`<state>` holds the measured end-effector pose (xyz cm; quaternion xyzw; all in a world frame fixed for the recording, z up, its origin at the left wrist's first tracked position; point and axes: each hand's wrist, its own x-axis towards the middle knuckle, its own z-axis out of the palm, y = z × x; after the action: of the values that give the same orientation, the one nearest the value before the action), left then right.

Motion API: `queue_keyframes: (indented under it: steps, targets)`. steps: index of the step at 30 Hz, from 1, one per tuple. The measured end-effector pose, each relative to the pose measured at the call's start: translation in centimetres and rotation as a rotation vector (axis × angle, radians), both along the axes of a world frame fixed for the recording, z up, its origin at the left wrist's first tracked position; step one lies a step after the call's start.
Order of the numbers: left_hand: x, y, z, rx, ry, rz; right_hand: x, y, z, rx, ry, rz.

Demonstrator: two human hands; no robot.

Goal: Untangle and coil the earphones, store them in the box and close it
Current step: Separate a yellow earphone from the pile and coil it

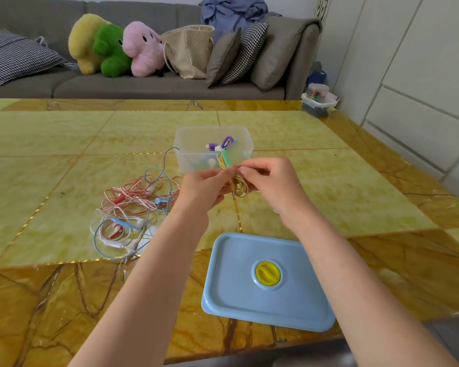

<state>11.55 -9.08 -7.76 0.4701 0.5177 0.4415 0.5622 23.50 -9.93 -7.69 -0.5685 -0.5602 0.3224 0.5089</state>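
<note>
Partway through: purple coiled earphones (224, 143) already lie in the clear plastic box (214, 149). Left hand (206, 185) and right hand (269, 181) pinch a yellow-green earphone coil (238, 187) just before it. A red, white and blue tangle (133, 210) waits on the table; the blue lid (268, 282) lies off.

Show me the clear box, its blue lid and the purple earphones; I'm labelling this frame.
clear box (190, 137): head view, left rear wall.
blue lid (239, 295): head view, flat panel.
purple earphones (224, 143): head view, coiled cord inside the box.
</note>
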Motion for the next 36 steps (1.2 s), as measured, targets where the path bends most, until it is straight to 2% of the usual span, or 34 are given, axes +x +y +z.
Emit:
queue_keyframes:
  steps: [2,10,13,18,22,25,29,36]
  targets:
    - [0.2,0.0,0.0,0.032,0.028,0.013,0.0,0.1,-0.1,-0.020,0.028,-0.003]
    - [1.0,0.3,0.0,0.128,0.110,0.100,-1.0,0.5,-0.3,-0.137,0.365,-0.006]
    - [0.5,0.5,0.0,0.085,0.065,0.093,-1.5,0.7,-0.5,-0.184,0.376,0.007]
    - [-0.5,0.7,0.2,-0.022,0.040,0.011,-1.8,0.8,-0.9,-0.174,0.178,-0.052]
    - [-0.6,0.7,0.3,-0.052,-0.012,0.017,-1.5,0.7,-0.5,-0.159,0.153,-0.055]
    - [-0.8,0.6,0.5,-0.084,-0.112,-0.003,-1.5,0.6,-0.4,-0.159,0.199,-0.023]
    - [-1.1,0.7,0.6,-0.101,-0.194,-0.034,-1.4,0.3,-0.1,-0.181,0.429,0.045]
    - [-1.1,0.6,0.6,-0.061,-0.174,-0.024,-1.7,0.1,0.0,-0.154,0.447,0.044]
